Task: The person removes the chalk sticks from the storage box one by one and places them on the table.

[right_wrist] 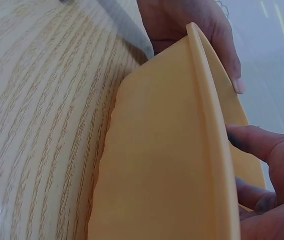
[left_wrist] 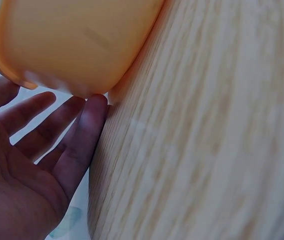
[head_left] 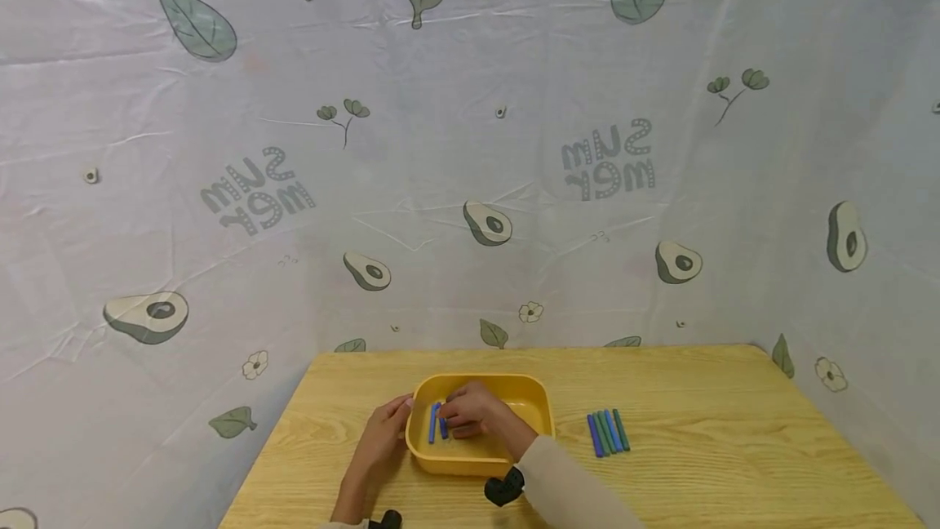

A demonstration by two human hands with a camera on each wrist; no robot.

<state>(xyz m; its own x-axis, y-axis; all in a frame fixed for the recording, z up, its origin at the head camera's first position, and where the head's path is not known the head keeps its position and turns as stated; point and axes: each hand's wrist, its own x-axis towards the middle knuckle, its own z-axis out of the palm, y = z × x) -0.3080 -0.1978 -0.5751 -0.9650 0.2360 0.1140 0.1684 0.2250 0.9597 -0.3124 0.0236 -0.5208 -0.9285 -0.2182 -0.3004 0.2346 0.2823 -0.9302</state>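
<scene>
A yellow plastic tray [head_left: 455, 465] with raised walls rests on the wooden table. My left hand [head_left: 385, 431] lies along its left side. In the left wrist view, that hand's fairly straight fingers [left_wrist: 94, 117] touch the outer wall and rim. My right hand [head_left: 473, 411] reaches inside the tray. Its fingertips are at the upper part of a dark blue stick [head_left: 444, 428], beside a lighter blue stick [head_left: 432, 424] on the tray floor. The right wrist view shows this hand's bent fingers [right_wrist: 259, 142] behind the tray wall, which hides their tips.
To the right of the tray, several blue, violet and green sticks [head_left: 608, 433] lie side by side on the wooden table [head_left: 705, 423]. A pale curtain [head_left: 441, 145] printed with leaves and avocados hangs behind the table and along its sides.
</scene>
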